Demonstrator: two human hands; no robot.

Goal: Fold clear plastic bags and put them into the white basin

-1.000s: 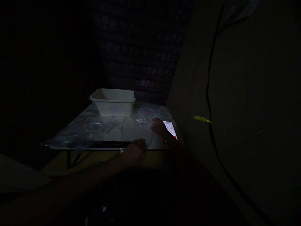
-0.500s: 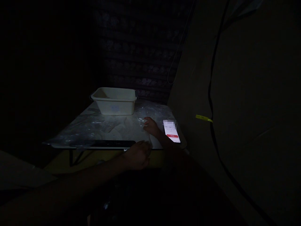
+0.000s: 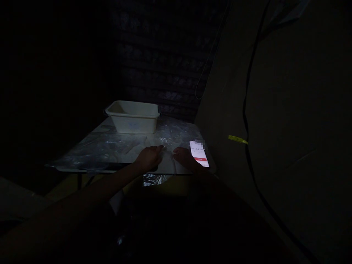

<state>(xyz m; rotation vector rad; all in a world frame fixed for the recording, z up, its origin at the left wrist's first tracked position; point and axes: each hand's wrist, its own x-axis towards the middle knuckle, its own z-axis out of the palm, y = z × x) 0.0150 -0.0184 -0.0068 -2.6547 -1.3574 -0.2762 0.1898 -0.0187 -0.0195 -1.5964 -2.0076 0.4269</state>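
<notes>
The scene is very dark. My left hand (image 3: pixel 148 158) lies on the clear plastic film (image 3: pixel 110 148) that covers a small table (image 3: pixel 82 169), its fingers pointing right toward a crease in the film. My right hand (image 3: pixel 183 155) rests on the film a short way to the right, just left of a lit phone (image 3: pixel 199 154) lying face up. A fold of the film runs between my two hands. Crumpled film (image 3: pixel 154 179) hangs over the table's front edge below them. It is too dim to see whether either hand pinches the film.
A white plastic tub (image 3: pixel 133 116) stands at the back of the table. A wall (image 3: pixel 288 110) rises close on the right, with a black cable (image 3: pixel 244 110) and a yellow tag (image 3: pixel 236 139) on it. Everything to the left is dark.
My left hand has moved up from the table's front edge onto the film. My right hand has drawn back toward me beside the phone, and crumpled film now hangs over the front edge.
</notes>
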